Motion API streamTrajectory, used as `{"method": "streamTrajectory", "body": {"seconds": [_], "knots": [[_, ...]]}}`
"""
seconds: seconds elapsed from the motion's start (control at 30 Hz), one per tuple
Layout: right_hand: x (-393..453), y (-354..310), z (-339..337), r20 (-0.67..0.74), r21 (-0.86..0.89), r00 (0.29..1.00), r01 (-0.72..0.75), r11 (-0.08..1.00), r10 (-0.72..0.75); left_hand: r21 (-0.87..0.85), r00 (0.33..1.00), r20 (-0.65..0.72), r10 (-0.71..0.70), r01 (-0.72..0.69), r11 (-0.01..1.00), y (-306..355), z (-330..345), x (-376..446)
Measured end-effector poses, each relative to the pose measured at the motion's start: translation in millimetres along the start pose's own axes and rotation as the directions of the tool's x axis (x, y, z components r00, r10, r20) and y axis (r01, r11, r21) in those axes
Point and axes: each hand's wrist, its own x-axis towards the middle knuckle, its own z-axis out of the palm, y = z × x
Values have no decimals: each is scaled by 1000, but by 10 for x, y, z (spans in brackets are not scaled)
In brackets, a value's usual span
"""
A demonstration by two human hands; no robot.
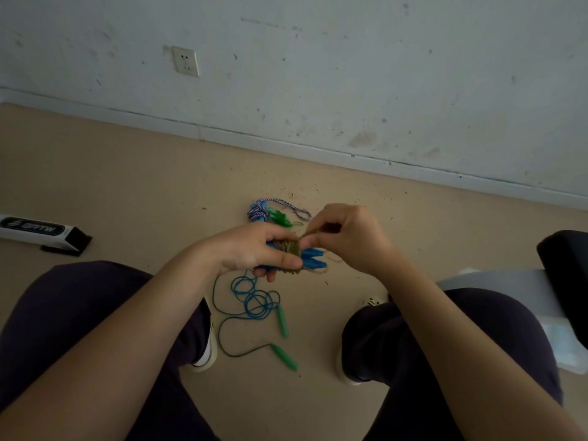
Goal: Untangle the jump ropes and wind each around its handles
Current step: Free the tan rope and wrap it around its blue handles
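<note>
Left hand (pixel 254 249) clamped round a pair of blue plastic jump-rope handles (pixel 313 261), held side by side above the floor, presumably to serve as a steady spool. Olive-green cord (pixel 291 248) already wrapped in a thick band about them. Right hand (pixel 346 238) pinching the cord's loose end just above that band, likely to keep tension for tucking or a final turn. Below, on the tan floor (pixel 127 186), a thin blue-green rope with green handles (pixel 256 300) lying in loose coils between the feet, not yet wound. Farther off, near the wall, a blue-and-white twisted rope bundled with a blue handle (pixel 259 211), touching a bright green plastic piece (pixel 280 218); whether fully wound, cannot tell.
</note>
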Motion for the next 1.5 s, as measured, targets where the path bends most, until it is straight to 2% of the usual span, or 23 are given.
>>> {"method": "streamTrajectory", "body": {"seconds": [0.07,0.17,0.37,0.63,0.77,0.9,1.0,1.1,1.2,1.33,1.4,1.5], "knots": [[11,9,-5,18,117,997,-81,990,80,1,1000,-17,15,-15,1000,12,-6,0],[17,54,0,47,197,995,-95,976,87,12,999,-36,14,-14,1000,17,1,-5],[33,65,-4,88,54,996,-13,998,8,57,997,-71,38,-34,998,56,21,-14],[36,10,-15,309,-111,940,-115,987,144,290,1000,22,-11,4,957,62,85,4],[57,56,-31,290,-3,947,-144,990,139,284,998,-34,58,-46,958,63,67,-15],[63,96,-29,242,212,956,-219,952,166,133,975,-146,168,-149,980,56,39,-45],[49,90,-34,218,437,967,-220,872,134,-8,951,-199,237,-243,970,63,51,-65],[26,76,-53,231,559,967,-221,799,106,-143,923,-301,239,-292,946,92,75,-68],[23,71,-15,232,638,967,-234,733,107,-362,919,-360,158,-294,885,109,96,-41],[39,99,64,218,642,958,-283,712,185,-533,900,-420,117,-349,770,90,57,23],[51,119,109,211,561,953,-302,771,219,-575,880,-466,87,-377,727,83,14,42],[67,113,174,189,378,951,-299,876,243,-581,867,-493,73,-391,713,79,3,45]]}}
